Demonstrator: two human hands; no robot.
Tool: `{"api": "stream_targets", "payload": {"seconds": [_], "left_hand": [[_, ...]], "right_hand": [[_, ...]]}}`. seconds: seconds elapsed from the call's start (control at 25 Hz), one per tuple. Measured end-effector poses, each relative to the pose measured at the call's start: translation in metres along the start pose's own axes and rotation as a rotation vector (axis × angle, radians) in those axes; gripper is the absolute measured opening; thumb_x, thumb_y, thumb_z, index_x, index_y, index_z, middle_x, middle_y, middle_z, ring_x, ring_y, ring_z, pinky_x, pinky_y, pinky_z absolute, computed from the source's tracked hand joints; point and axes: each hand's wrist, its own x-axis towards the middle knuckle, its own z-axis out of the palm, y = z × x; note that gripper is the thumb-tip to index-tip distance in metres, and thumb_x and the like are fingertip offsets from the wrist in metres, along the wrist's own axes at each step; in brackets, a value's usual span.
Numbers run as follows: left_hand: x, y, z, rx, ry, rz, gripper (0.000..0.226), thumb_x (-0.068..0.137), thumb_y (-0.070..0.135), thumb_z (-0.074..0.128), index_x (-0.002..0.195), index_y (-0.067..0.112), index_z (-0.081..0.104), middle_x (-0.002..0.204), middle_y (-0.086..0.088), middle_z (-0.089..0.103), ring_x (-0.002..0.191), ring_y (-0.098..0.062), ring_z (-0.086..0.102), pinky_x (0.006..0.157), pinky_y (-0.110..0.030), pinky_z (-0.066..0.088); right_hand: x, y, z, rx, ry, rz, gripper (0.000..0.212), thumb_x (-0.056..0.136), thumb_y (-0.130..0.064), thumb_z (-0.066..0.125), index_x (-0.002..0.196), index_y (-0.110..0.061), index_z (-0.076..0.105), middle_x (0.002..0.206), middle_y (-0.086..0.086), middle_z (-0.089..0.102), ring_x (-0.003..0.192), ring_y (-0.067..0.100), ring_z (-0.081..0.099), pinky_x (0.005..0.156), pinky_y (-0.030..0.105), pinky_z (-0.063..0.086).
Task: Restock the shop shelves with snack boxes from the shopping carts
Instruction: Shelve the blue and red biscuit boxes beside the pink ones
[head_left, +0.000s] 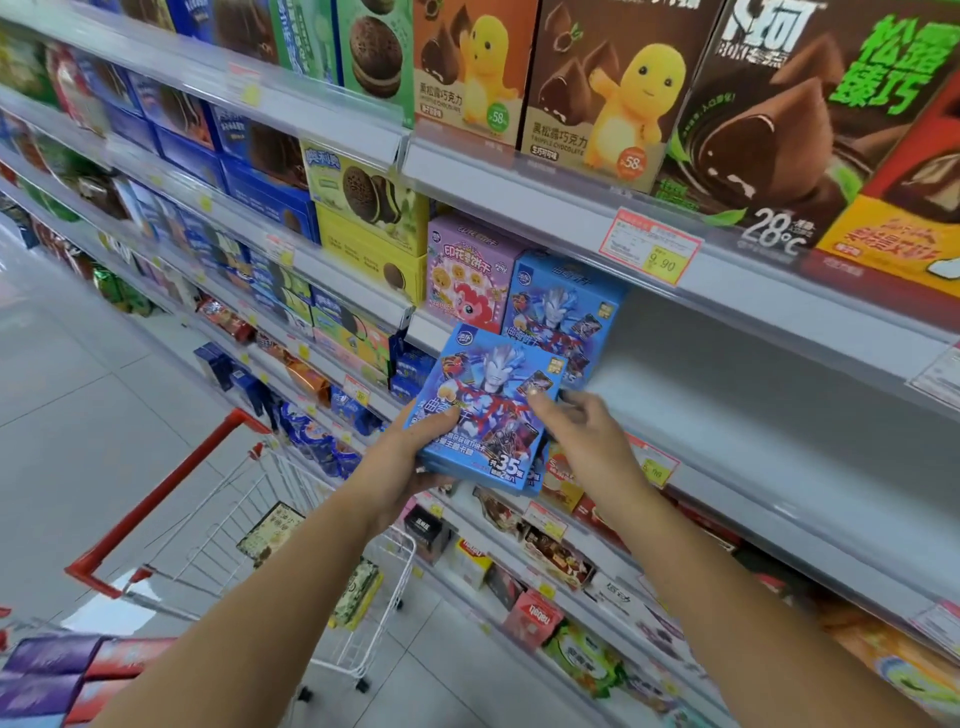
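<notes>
Hands are sharing one blue box (483, 410); the left hand (415, 457) is cupping its lower left corner with the thumb lying on the printed face; the right hand (582, 431) is pinching its right edge near the top corner. The carried box is hanging just in front of and below the standing box (563, 306) of the same print, and is partly covering that box's lower part. Its long axis is tilting up and away, so the top edge is leading toward the shelf (727, 405). Left of the standing box a pink box (465, 270) is touching it, so no room is showing there. Right of the standing box the shelf is lying bare, and the right hand is the nearer one to that gap. I judge the front lip below the standing box and the upper shelf (753, 260) above it to be the edges to clear. The cart (171, 483) is waiting well left of and below the standing box.
</notes>
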Motion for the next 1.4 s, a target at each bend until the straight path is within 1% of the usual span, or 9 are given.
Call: {"api": "stream_targets", "payload": {"seconds": [0.08,0.24,0.32,0.44,0.64,0.8,1.04,1.24,1.4], "left_hand": [[-0.003,-0.003,0.008,0.016,-0.025,0.008,0.066,0.077,0.042,0.076,0.136,0.024,0.053,0.116,-0.002,0.073,0.108,-0.03,0.068,0.096,-0.05,0.053],[-0.007,-0.006,0.019,-0.043,-0.147,-0.053,0.061,0.086,0.059,0.058,0.14,0.033,0.05,0.13,0.0,0.066,0.116,-0.026,0.064,0.094,-0.045,0.055],[-0.007,-0.005,0.026,-0.071,-0.141,-0.113,0.05,0.094,0.061,0.044,0.131,0.031,0.06,0.122,0.0,0.07,0.111,-0.025,0.068,0.089,-0.044,0.057],[-0.003,-0.01,0.035,-0.021,-0.074,-0.146,0.036,0.098,0.041,0.053,0.123,0.018,0.064,0.107,-0.001,0.076,0.095,-0.022,0.072,0.081,-0.039,0.059],[-0.001,-0.01,0.03,0.035,-0.015,-0.089,0.019,0.095,0.034,0.06,0.106,0.02,0.065,0.098,-0.002,0.076,0.093,-0.024,0.069,0.094,-0.046,0.052],[-0.001,-0.006,0.033,0.035,-0.01,-0.059,0.021,0.096,0.033,0.059,0.107,0.016,0.064,0.095,-0.004,0.075,0.097,-0.029,0.065,0.102,-0.053,0.044],[-0.002,-0.002,0.035,0.031,-0.009,-0.001,0.028,0.095,0.034,0.06,0.117,0.016,0.063,0.112,-0.009,0.073,0.096,-0.024,0.071,0.085,-0.041,0.058],[0.001,-0.001,0.034,-0.014,-0.016,0.067,0.023,0.096,0.031,0.059,0.113,0.017,0.064,0.096,0.001,0.077,0.079,-0.015,0.074,0.06,-0.026,0.057],[-0.003,0.002,0.029,-0.028,0.005,0.08,0.022,0.095,0.03,0.059,0.112,0.017,0.064,0.092,0.004,0.077,0.079,-0.014,0.074,0.063,-0.028,0.059]], "right_hand": [[-0.004,0.006,0.002,0.118,-0.049,0.053,0.023,0.084,-0.037,0.072,0.094,-0.028,0.054,0.092,-0.014,0.068,0.074,0.0,0.069,0.068,0.026,0.056],[-0.004,0.022,-0.013,0.165,-0.025,0.131,0.023,0.084,-0.029,0.075,0.102,-0.019,0.065,0.095,-0.005,0.075,0.084,0.015,0.073,0.081,0.044,0.059],[-0.006,0.029,-0.022,0.214,-0.051,0.194,0.024,0.085,-0.025,0.074,0.106,-0.016,0.066,0.097,0.0,0.076,0.086,0.019,0.073,0.081,0.044,0.059],[-0.01,0.033,-0.042,0.392,-0.059,0.26,0.021,0.086,-0.01,0.069,0.106,-0.011,0.065,0.093,0.009,0.076,0.075,0.021,0.073,0.068,0.039,0.061],[-0.001,0.039,-0.104,0.657,0.414,0.199,0.008,0.086,-0.014,0.065,0.094,-0.012,0.063,0.068,0.002,0.073,0.055,0.017,0.07,0.053,0.03,0.058],[0.028,0.036,-0.134,0.633,0.631,-0.024,0.037,0.084,-0.014,0.071,0.115,-0.014,0.051,0.1,0.008,0.069,0.076,0.021,0.071,0.071,0.041,0.058],[0.073,0.028,-0.131,0.198,0.39,-0.097,0.044,0.086,-0.007,0.069,0.123,-0.015,0.047,0.104,-0.001,0.063,0.085,0.014,0.062,0.067,0.022,0.051],[0.119,0.011,-0.115,-0.127,0.284,-0.104,0.03,0.079,-0.022,0.078,0.096,-0.024,0.054,0.111,0.011,0.068,0.098,0.027,0.067,0.09,0.046,0.054],[0.13,-0.008,-0.088,-0.011,0.092,-0.094,0.031,0.087,0.007,0.062,0.096,-0.019,0.05,0.098,0.007,0.065,0.085,0.023,0.065,0.082,0.042,0.056]]}}
